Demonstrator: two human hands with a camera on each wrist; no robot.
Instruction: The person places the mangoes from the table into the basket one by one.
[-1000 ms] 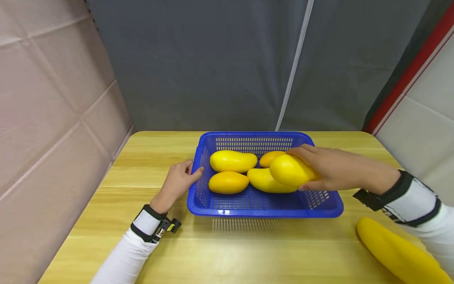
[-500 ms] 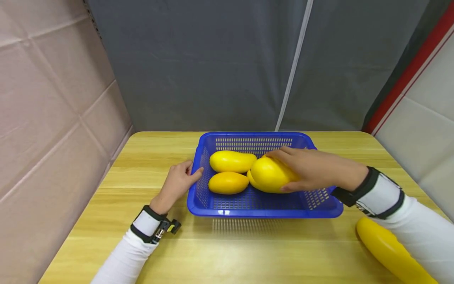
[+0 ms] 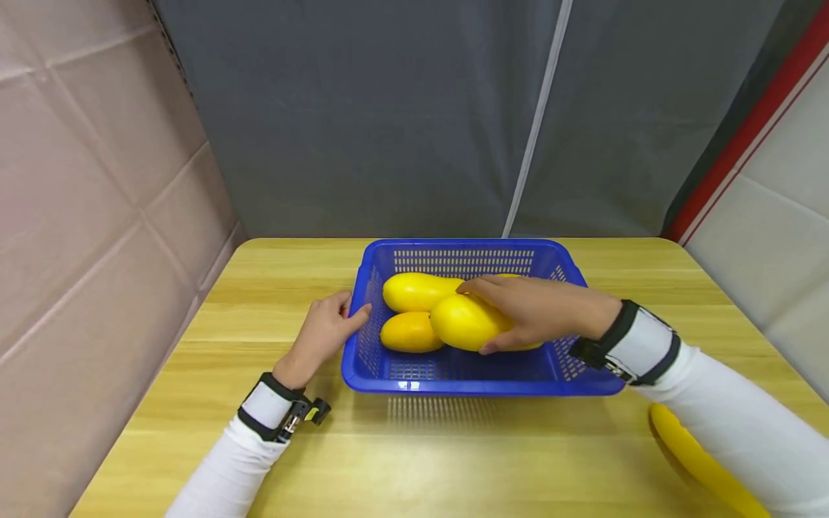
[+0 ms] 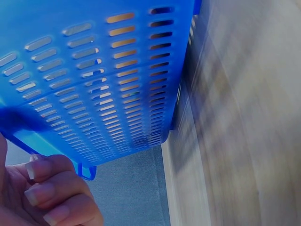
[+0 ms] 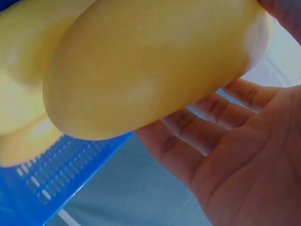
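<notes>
a wooden desk [image 3: 259, 460] is filling the lower half of the frame, carrying a blue basket [image 3: 570, 367] at its centre. the basket is holding several mangoes: one [image 3: 414, 290] at the upper left inside, one [image 3: 404, 332] just below it. the right hand [image 3: 537, 311] is reaching in from the right, its fingers [image 3: 482, 285] curling over a third mango [image 3: 463, 322] in the middle of the basket, touching the other two. the left hand [image 3: 324, 332] is resting at the basket's left wall, its fingers [image 4: 44, 193] loosely curled, thumb tip touching the rim. another long yellow fruit [image 3: 696, 457] is lying on the desk at the lower right.
</notes>
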